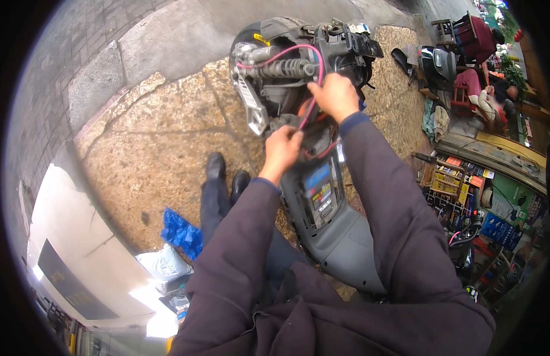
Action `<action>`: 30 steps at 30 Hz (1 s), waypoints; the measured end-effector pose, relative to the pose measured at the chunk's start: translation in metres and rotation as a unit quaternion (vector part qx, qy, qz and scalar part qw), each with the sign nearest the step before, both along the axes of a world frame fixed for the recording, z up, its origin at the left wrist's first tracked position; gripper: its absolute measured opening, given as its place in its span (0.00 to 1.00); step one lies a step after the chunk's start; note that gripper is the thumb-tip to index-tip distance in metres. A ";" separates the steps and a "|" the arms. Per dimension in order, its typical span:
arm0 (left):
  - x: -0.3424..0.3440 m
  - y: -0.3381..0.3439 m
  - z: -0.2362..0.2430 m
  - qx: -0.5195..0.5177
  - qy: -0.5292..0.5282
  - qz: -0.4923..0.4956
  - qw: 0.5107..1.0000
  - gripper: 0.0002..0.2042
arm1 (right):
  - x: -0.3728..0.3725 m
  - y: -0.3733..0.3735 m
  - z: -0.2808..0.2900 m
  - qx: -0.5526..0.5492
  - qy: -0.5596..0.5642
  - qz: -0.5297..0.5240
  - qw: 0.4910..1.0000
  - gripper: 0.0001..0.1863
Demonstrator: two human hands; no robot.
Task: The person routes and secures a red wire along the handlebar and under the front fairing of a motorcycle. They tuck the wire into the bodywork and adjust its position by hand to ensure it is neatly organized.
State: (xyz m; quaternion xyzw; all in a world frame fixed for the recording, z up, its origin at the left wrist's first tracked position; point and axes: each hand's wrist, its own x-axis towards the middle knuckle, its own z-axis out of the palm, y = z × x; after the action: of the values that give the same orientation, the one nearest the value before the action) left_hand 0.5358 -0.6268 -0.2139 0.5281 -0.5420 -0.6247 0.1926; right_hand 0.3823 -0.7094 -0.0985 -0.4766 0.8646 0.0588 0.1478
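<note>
A grey and black scooter lies open below me, with its rear shock absorber (287,70) and silver bracket (251,110) exposed at the top. A pink cable (319,62) loops over the shock and down into the body. My left hand (283,151) pinches the cable's lower part, near the open battery compartment, where a battery (319,190) with a blue label sits. My right hand (337,95) grips the same cable higher up, beside the shock. The grey floorboard (346,249) runs toward my body, between my forearms.
A blue plastic bag (181,231) and a white sack (162,266) lie by my legs. A white panel (79,207) stands at left. Tool boards (503,231) fill the lower right. A seated person (488,95) is at upper right, near another scooter (435,62).
</note>
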 end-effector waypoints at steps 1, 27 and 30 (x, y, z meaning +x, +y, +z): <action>-0.008 -0.007 0.001 -0.021 -0.003 0.006 1.000 0.15 | 0.001 -0.003 -0.002 -0.004 0.005 -0.001 1.000 0.19; -0.049 -0.024 -0.047 -0.199 0.065 0.061 0.976 0.07 | 0.006 0.031 -0.052 -0.038 0.045 -0.041 0.997 0.15; -0.051 -0.028 -0.046 -0.181 0.060 0.055 0.980 0.07 | 0.016 0.042 -0.062 -0.024 0.049 -0.063 0.997 0.15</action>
State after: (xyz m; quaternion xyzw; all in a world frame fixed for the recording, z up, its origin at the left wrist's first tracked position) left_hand 0.4853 -0.6547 -0.2600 0.4751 -0.6037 -0.5350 0.3515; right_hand 0.3980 -0.6677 -0.1604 -0.4215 0.9001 0.0520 0.0974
